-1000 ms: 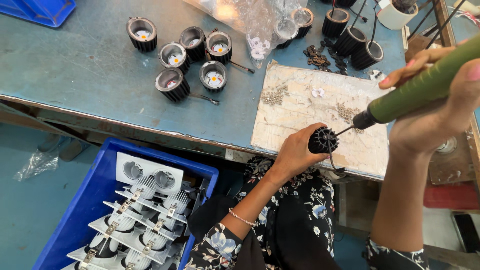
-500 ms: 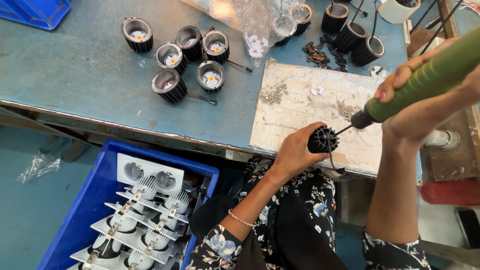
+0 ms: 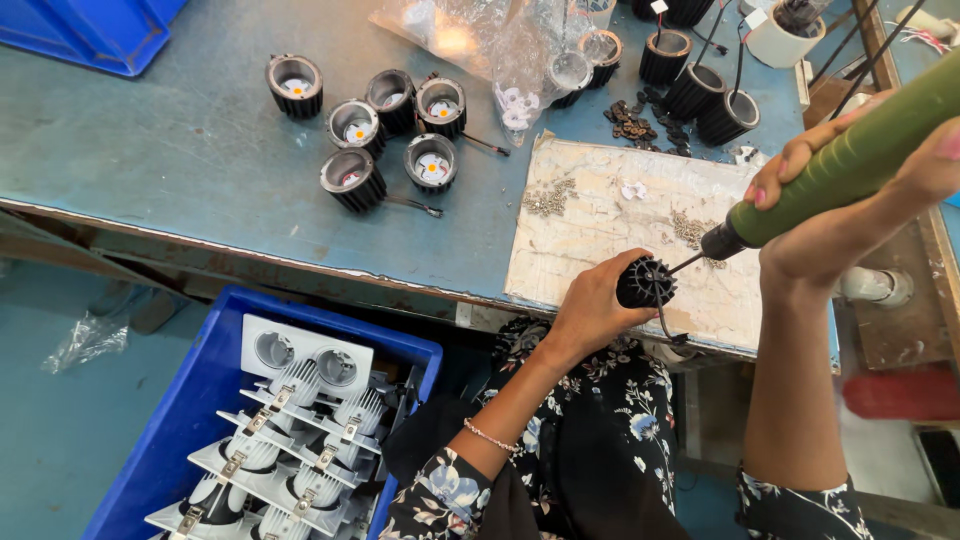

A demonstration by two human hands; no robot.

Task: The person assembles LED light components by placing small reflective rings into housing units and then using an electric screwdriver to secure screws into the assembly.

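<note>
Blue-topped surface (image 3: 180, 190) edge: left hand (image 3: 590, 310) has its grip clenched around a black finned housing (image 3: 645, 283); right hand (image 3: 850, 215) grasps a green screwdriver (image 3: 850, 165), tip touching it.

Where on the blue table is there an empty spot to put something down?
The widest bare patch of the table lies left of the cluster of black lamp housings, below the blue bin corner. A narrower strip runs between those housings and the worn board. The top right is crowded: plastic bag, more housings, wires.
</note>
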